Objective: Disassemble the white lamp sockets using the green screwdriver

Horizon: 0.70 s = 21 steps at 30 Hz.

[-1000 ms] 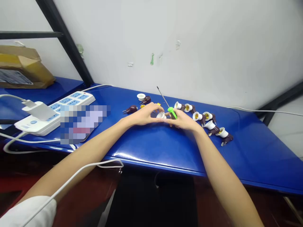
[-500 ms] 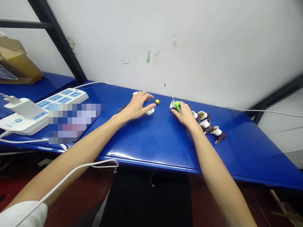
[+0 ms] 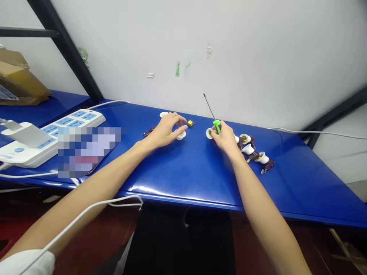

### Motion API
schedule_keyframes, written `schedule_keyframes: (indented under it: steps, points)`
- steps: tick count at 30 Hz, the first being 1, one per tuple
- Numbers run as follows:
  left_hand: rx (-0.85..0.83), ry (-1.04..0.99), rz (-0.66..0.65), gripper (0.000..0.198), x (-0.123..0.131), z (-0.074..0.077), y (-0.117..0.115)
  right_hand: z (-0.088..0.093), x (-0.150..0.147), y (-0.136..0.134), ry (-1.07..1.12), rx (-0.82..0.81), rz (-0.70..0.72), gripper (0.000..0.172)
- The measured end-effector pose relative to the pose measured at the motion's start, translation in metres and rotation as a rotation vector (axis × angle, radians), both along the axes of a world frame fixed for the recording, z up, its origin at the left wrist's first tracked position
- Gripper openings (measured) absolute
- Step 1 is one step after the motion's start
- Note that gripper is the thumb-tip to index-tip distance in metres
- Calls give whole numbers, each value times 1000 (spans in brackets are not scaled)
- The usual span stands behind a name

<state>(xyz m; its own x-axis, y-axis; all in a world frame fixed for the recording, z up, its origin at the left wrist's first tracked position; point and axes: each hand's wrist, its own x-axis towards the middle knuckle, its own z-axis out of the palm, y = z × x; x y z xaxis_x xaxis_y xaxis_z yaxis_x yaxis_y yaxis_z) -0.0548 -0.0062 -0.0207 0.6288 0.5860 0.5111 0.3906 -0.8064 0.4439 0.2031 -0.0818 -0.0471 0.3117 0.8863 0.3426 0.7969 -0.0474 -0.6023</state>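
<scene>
A: Right hand (image 3: 225,139), what's happening?
B: Clamped on a green-handled steel screwdriver (image 3: 217,126), shaft pointing to eleven o'clock, beside a white lamp holder (image 3: 210,133).
A: Left hand (image 3: 164,131)?
B: Fingers curled at a round white plastic cap (image 3: 181,135), grip unclear! A small brass fitting (image 3: 190,123) sits at two o'clock.
A: Labels?
B: White power strip (image 3: 75,119), lettering too small to read.

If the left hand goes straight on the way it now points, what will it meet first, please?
Probably the small brass part on the blue table, just beyond the left hand, though the depth is somewhat unclear from this view.
</scene>
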Motion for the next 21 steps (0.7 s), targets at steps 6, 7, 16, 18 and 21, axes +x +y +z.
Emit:
schedule_keyframes:
  steps: [6,7,16,18,21]
  points:
    - [-68,-24,-41,25,2,-1,-3,4,4,1,81,91,6,17]
    - [-78,-25,-47,25,2,-1,-3,6,4,0,127,100,17,16]
    - [-245,-51,-176,67,-1,1,-11,17,-40,-15,741,156,317,47]
    - [-288,-69,-199,64,-1,-1,-12,17,-51,-19,783,169,376,52]
    - [-341,-91,-221,55,0,-3,-11,19,-61,-22,827,145,440,60]
